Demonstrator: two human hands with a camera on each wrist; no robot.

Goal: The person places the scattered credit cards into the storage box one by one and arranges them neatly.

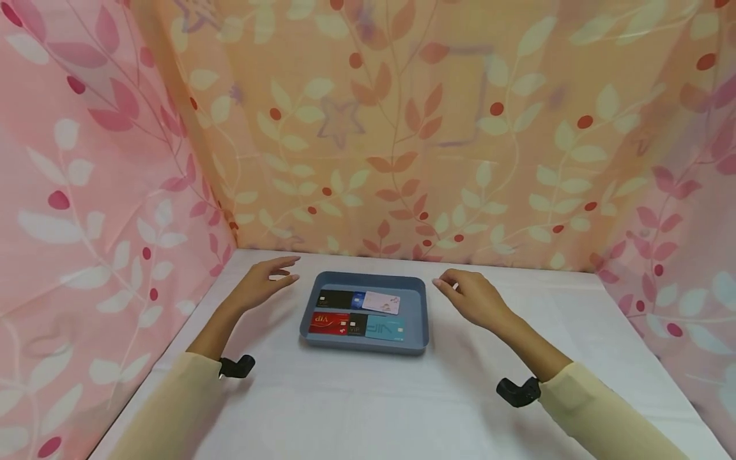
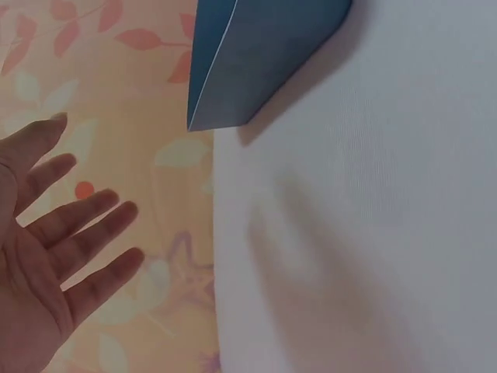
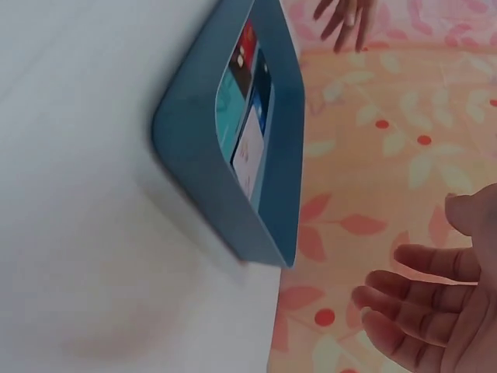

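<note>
A shallow blue-grey tray [image 1: 368, 348] lies on the table with two rows of overlapping cards in it. In the far row are a black card [image 1: 335, 299], a blue card [image 1: 358, 300] and a pale pink card [image 1: 381, 303]. The near row has a red VIP card [image 1: 329, 323], a dark VIP card [image 1: 357, 324] and a light blue card [image 1: 384, 328]. My left hand [image 1: 261, 281] hovers left of the tray, fingers spread and holding nothing. To the tray's right my right hand [image 1: 473, 297] is raised, its fingers loosely bent around nothing.
White cloth covers the table [image 1: 356, 409]. Behind it hangs an orange leaf-patterned curtain [image 1: 391, 140], with pink patterned cloth [image 1: 86, 191] along the left side and more on the right. A black wrist camera [image 1: 237, 367] sits on my left wrist, another camera [image 1: 519, 391] on my right.
</note>
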